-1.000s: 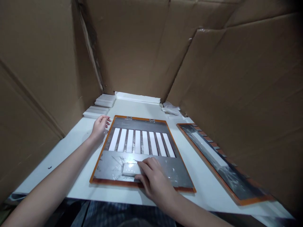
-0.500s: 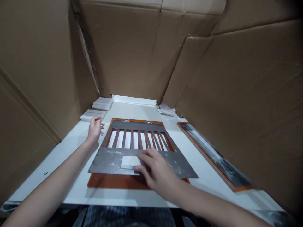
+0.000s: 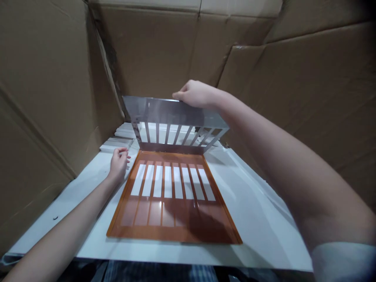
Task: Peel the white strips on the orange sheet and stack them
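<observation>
A grey metal plate with several long slots point(image 3: 164, 107) stands raised on its far edge, tilted back. My right hand point(image 3: 196, 93) is closed on its upper edge, thumb toward me. Below lies an orange board point(image 3: 173, 233) with a row of narrow grooves. White strips point(image 3: 168, 182) fill the upper part of the grooves, side by side. My left hand point(image 3: 119, 164) is at the board's left, near its far corner, fingers loosely curled and slightly apart, holding nothing. The white block seen earlier is not in sight.
Stacks of white strips point(image 3: 116, 144) lie on the white table point(image 3: 255, 219) at the far left, behind my left hand. Tall cardboard walls point(image 3: 44, 90) enclose the left, back and right. My right forearm covers much of the table's right side.
The slotted plate has swung up and away from the board, baring the strips. My right hand has gone from the white block to the plate's edge. My left hand has barely moved.
</observation>
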`<action>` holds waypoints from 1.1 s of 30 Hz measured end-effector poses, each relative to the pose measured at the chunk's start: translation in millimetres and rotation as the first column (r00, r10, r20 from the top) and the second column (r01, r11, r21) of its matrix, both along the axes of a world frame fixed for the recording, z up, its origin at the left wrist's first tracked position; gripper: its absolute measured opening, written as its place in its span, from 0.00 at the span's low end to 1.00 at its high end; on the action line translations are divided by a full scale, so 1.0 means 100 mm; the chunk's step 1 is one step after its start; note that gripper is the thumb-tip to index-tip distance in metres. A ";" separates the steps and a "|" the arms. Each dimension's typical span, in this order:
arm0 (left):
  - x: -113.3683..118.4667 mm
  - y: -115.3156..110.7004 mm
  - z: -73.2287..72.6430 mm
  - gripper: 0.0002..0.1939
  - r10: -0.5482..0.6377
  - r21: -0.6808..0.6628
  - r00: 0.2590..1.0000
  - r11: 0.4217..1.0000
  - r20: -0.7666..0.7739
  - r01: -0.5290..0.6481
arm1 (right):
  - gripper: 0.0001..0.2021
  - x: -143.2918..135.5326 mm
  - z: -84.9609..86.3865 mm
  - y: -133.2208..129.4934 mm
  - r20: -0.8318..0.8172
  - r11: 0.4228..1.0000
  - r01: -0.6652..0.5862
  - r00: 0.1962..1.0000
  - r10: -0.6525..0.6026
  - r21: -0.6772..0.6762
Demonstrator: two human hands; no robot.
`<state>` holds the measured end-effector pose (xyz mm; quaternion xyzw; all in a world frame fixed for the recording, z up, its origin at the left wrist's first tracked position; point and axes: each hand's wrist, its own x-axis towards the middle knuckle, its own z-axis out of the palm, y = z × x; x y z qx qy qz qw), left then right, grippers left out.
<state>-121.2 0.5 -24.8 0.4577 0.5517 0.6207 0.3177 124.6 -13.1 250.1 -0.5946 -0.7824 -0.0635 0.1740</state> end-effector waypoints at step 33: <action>0.23 -0.21 0.04 0.14 -0.305 -0.043 0.920 0.952 -0.247 0.304 | 0.16 1.24 -2.44 -0.87 0.079 0.849 0.412 0.908 -0.411 -0.329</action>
